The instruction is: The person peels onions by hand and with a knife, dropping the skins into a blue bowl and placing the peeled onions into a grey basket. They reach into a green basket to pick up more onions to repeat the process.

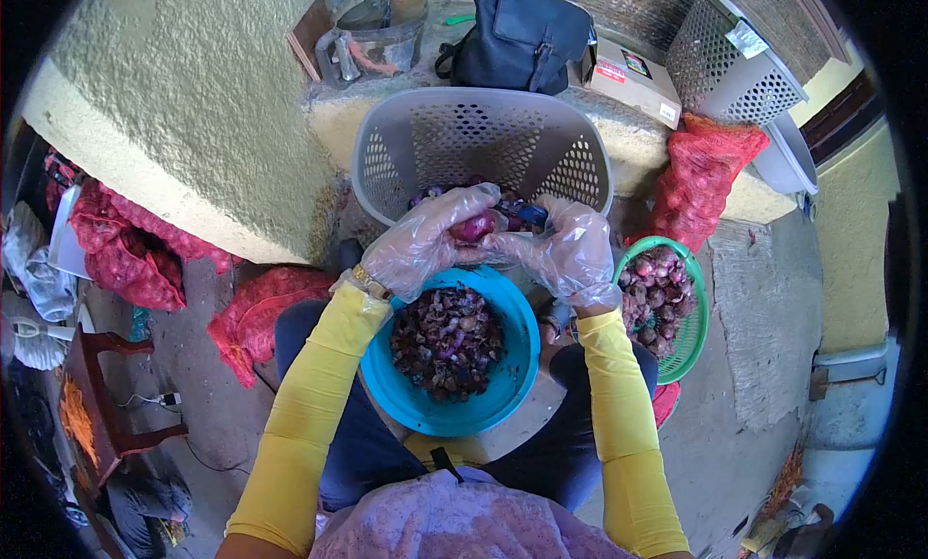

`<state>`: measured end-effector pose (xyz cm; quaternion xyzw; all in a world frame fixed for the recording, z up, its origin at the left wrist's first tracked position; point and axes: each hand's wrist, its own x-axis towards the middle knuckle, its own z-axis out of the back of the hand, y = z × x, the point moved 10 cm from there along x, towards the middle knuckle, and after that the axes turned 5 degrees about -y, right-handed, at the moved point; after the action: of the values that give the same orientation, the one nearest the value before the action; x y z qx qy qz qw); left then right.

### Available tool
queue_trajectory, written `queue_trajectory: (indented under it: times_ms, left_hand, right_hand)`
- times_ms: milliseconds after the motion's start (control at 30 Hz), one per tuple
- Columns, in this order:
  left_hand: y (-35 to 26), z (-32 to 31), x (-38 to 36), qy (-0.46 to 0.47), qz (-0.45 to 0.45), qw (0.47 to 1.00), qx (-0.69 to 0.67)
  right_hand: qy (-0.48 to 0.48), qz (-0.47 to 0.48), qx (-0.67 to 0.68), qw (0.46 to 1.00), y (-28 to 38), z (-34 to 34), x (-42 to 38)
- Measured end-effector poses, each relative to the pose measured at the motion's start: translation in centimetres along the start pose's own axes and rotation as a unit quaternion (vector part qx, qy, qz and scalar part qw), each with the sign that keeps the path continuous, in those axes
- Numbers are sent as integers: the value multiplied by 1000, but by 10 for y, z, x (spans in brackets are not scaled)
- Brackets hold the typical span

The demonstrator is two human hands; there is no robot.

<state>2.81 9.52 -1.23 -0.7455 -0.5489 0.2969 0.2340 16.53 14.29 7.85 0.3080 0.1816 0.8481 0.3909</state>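
Both of my hands wear clear plastic gloves and meet above the near rim of a grey perforated basket [387, 172]. My left hand [425, 240] is closed around a peeled red onion [473, 228]. My right hand [565, 248] is closed at the onion's right side, on a small dark blue tool [530, 214] whose kind I cannot make out. More purple onions lie at the bottom of the basket, partly hidden by my hands. Below my hands, between my knees, stands a blue basin [452, 422] of dry onion skins [447, 341].
At my right is a green basket [698, 341] of unpeeled onions. Red mesh sacks [701, 177] of onions stand behind it and at far left. On the back ledge are a black bag [522, 37], a box [633, 80] and a bucket [396, 37]. A wooden stool [106, 395] lies left.
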Motion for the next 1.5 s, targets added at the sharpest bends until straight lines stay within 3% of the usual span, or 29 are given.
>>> queue_trajectory:
  times_ms: [100,167,367,467,700,767,867,1000,1067,1500]
  left_hand:
    - [-2,-1,-5,-28,-8,995,93]
    - [-12,-2,-4,-41,-62,988,136]
    - [-17,1,-4,-20,-67,995,74]
    - [-18,-2,-6,-38,-72,991,109]
    - [-6,2,-2,-27,-50,995,79]
    - [-20,-10,-7,19,-170,939,298]
    - [-12,0,-1,11,-118,976,183]
    - [-19,-12,-8,11,-126,971,201]
    - [-11,-2,-3,-4,-74,992,101]
    - [-2,2,-7,-42,-13,998,45]
  right_hand:
    - [-18,-8,20,1000,-7,-1,-4]
    - [-54,1,18,998,-10,6,-4]
    - [-55,72,11,996,7,3,-7]
    - [-47,91,-13,995,12,-1,-8]
    - [-30,93,-34,995,6,-12,-7]
    - [11,66,-33,997,8,-15,-5]
    - [-4,83,-43,996,10,-16,-6]
    - [23,77,-62,995,9,-22,-6]
    - [12,93,-56,994,12,-21,-6]
    - [-8,169,-37,985,22,-26,-15]
